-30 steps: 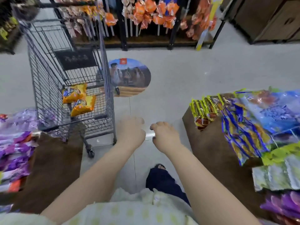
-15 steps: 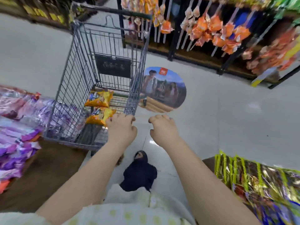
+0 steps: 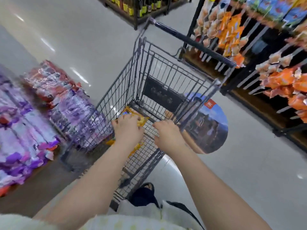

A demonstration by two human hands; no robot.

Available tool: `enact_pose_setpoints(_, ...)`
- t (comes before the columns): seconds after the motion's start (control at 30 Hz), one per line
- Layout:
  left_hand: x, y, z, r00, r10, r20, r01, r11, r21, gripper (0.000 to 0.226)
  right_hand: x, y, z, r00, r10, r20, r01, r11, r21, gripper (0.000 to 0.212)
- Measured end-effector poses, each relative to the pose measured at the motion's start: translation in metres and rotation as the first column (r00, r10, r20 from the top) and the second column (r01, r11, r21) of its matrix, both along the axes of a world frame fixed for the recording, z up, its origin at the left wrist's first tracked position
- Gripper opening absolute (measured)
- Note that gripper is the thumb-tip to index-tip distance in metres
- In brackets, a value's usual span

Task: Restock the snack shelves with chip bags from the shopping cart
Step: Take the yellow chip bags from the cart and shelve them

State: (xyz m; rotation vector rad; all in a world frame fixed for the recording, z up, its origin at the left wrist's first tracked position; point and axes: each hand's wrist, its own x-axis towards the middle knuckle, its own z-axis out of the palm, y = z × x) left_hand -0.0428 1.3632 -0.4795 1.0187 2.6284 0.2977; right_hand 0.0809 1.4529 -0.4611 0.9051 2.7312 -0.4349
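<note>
Two crinkly bags lie in wire-mesh cart.

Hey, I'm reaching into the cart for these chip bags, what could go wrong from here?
The left hand lies on the upper chip bag, which sits on the wire floor of the shopping cart. A hard squeeze could crush the chips. The right hand hovers close to the mesh, where its fingers might snag. Leaning in could nudge the cart into the purple packs close beside it.
</note>
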Motion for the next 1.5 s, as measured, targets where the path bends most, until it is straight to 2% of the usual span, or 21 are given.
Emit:
enact_pose_setpoints(0.13, -0.034, -0.016, -0.016, 0.983, 0.183, 0.009, -0.181, 0.979, -0.094, 0.025, -0.052, 0.019, -0.030, 0.989, 0.141, 0.047, -0.138, 0.989, -0.051, 0.033)
enact_pose_setpoints(0.27, -0.049, -0.035, -0.042, 0.921, 0.382, 0.070, -0.364, 0.912, -0.188, 0.030, -0.088, 0.031, -0.069, 0.951, 0.286, 0.120, -0.262, 0.948, -0.181, 0.042)
enact_pose_setpoints(0.4, -0.054, -0.044, -0.067, 0.860, 0.501, 0.101, -0.457, 0.842, -0.287, 0.037, -0.111, 0.039, -0.098, 0.857, 0.464, 0.224, -0.392, 0.869, -0.303, 0.038)
enact_pose_setpoints(0.5, -0.050, -0.043, -0.089, 0.805, 0.577, 0.137, -0.506, 0.789, -0.349, 0.037, -0.126, 0.046, -0.123, 0.820, 0.511, 0.259, -0.395, 0.832, -0.391, 0.047)
enact_pose_setpoints(0.57, -0.047, -0.043, -0.112, 0.709, 0.673, 0.212, -0.578, 0.726, -0.372, 0.036, -0.136, 0.050, -0.143, 0.820, 0.497, 0.284, -0.338, 0.820, -0.462, 0.052)
enact_pose_setpoints(0.67, -0.040, -0.039, -0.152, 0.404, 0.820, 0.405, -0.726, 0.557, -0.403, 0.044, -0.147, 0.052, -0.175, 0.853, 0.380, 0.358, -0.099, 0.791, -0.604, 0.054)
enact_pose_setpoints(0.73, -0.036, -0.034, -0.177, 0.232, 0.835, 0.499, -0.773, 0.470, -0.426, 0.049, -0.151, 0.052, -0.197, 0.846, 0.348, 0.404, -0.004, 0.762, -0.648, 0.058)
enact_pose_setpoints(0.77, -0.034, -0.031, -0.188, 0.185, 0.834, 0.520, -0.779, 0.447, -0.440, 0.051, -0.151, 0.052, -0.210, 0.830, 0.374, 0.413, -0.015, 0.756, -0.654, 0.059)
enact_pose_setpoints(0.87, -0.032, -0.025, -0.221, 0.179, 0.834, 0.521, -0.746, 0.461, -0.480, 0.053, -0.154, 0.049, -0.246, 0.780, 0.455, 0.429, -0.075, 0.748, -0.659, 0.065)
enact_pose_setpoints(0.93, -0.032, -0.026, -0.240, 0.162, 0.824, 0.542, -0.734, 0.468, -0.492, 0.059, -0.156, 0.048, -0.261, 0.793, 0.401, 0.459, 0.023, 0.733, -0.680, 0.067)
enact_pose_setpoints(1.03, -0.027, -0.030, -0.266, 0.020, 0.776, 0.631, -0.732, 0.441, -0.519, 0.065, -0.154, 0.046, -0.279, 0.788, 0.307, 0.533, 0.221, 0.668, -0.711, 0.065)
enact_pose_setpoints(1.13, -0.018, -0.037, -0.278, -0.096, 0.744, 0.661, -0.793, 0.344, -0.502, 0.056, -0.144, 0.045, -0.291, 0.808, 0.279, 0.519, 0.234, 0.658, -0.716, 0.068)
enact_pose_setpoints(1.23, -0.011, -0.040, -0.267, -0.124, 0.744, 0.657, -0.849, 0.263, -0.458, 0.045, -0.139, 0.045, -0.285, 0.845, 0.185, 0.502, 0.307, 0.600, -0.739, 0.056)
enact_pose_setpoints(1.37, 0.003, -0.040, -0.230, -0.116, 0.736, 0.667, -0.906, 0.197, -0.375, 0.044, -0.135, 0.053, -0.248, 0.891, 0.087, 0.447, 0.341, 0.523, -0.781, 0.041)
enact_pose_setpoints(1.5, 0.017, -0.043, -0.181, -0.089, 0.711, 0.697, -0.964, 0.115, -0.241, 0.039, -0.132, 0.055, -0.201, 0.953, 0.048, 0.298, 0.248, 0.437, -0.864, 0.036)
